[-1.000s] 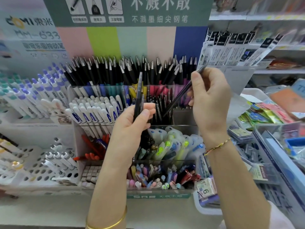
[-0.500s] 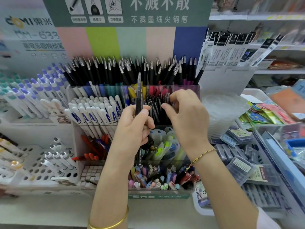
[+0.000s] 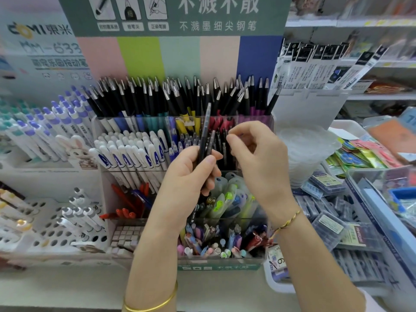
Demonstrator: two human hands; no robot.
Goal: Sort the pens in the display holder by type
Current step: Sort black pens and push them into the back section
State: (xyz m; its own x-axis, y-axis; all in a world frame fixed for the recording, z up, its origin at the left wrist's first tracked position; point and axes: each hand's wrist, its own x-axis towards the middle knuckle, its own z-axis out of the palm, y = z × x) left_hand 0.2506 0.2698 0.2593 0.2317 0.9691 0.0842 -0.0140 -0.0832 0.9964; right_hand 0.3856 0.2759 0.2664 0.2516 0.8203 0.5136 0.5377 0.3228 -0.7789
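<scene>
A clear tiered display holder (image 3: pixel 101 136) stands in front of me, full of pens. Black pens with silver tips (image 3: pixel 180 95) fill its back row, white pens with blue print (image 3: pixel 135 152) its left middle section, and mixed coloured pens (image 3: pixel 216 246) its front right bin. My left hand (image 3: pixel 189 179) is shut on two dark pens (image 3: pixel 205 136) held upright over the middle of the holder. My right hand (image 3: pixel 256 158) hovers just right of them, fingers curled with thumb and forefinger pinched near a compartment of thin dark pens (image 3: pixel 222 143); I see nothing in it.
A white rack with purple-capped pens (image 3: pixel 45 127) stands at left, a perforated white stand (image 3: pixel 45 230) below it. Packaged refills (image 3: pixel 319 64) hang at upper right. Small plastic boxes (image 3: pixel 326 221) and coloured packets (image 3: pixel 364 154) crowd the right side. A counter edge runs along the bottom.
My right hand carried a dark pen down from the upper right into the middle compartment and let it go. Its fingers now sit a little higher. My left hand stayed put with its pens.
</scene>
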